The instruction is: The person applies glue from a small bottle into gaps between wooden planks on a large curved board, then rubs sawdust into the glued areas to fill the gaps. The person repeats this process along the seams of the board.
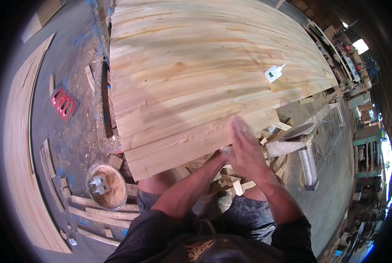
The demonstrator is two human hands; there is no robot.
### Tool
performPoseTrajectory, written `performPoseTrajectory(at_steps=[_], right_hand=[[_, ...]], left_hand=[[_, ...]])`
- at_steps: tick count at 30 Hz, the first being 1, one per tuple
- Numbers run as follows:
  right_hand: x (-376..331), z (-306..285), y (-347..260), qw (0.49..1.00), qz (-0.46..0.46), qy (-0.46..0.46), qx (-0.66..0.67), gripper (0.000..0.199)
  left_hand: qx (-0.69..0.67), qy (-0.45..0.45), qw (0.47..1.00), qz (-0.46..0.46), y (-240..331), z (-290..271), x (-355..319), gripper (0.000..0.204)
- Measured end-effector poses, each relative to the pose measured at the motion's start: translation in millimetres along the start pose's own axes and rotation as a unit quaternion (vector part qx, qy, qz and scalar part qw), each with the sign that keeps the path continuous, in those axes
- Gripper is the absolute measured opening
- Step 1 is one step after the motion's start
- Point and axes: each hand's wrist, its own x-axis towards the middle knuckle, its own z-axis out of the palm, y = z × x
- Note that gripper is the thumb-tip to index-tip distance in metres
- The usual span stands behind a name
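A wide panel of joined pale wood strips (pixel 182 83) fills the middle of the view. At its near edge my two hands are close together. My right hand (pixel 246 149) has its fingers stretched toward the panel, blurred by motion, with nothing seen in them. Mostly covered by it is my left hand (pixel 225 153), its fingers hidden, so I cannot tell whether it is open or closed. On the panel, beyond my right hand, lies a white squeeze bottle (pixel 273 74) with a narrow nozzle.
At the left, a round metal bowl (pixel 117 195) holds sawdust-coloured powder and another white bottle (pixel 100 184). Around it lie loose wood strips (pixel 104 220) and a red plate with holes (pixel 64 104). Wood offcuts (pixel 233 182) sit below the panel, near a metal clamp-like bar (pixel 308 168).
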Motion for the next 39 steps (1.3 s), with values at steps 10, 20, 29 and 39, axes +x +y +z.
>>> performPoseTrajectory(at_steps=[10,20,29,39], right_hand=[[24,59,-140,0.957,-0.241,0.015,0.162,0.093],[10,-3,35,0.997,0.034,-0.067,-0.029,0.081],[-34,2,139,0.998,0.019,-0.009,-0.054,0.067],[-35,-2,162,0.992,0.123,0.019,-0.022,0.074]], left_hand=[[-0.028,0.021,0.999,0.041,2,3,8,0.054],[0.019,0.001,1.0,0.021,-9,-3,6,0.063],[-0.05,-0.013,0.997,-0.055,4,3,4,0.072],[0.022,-0.042,0.997,-0.061,22,9,-4,0.086]])
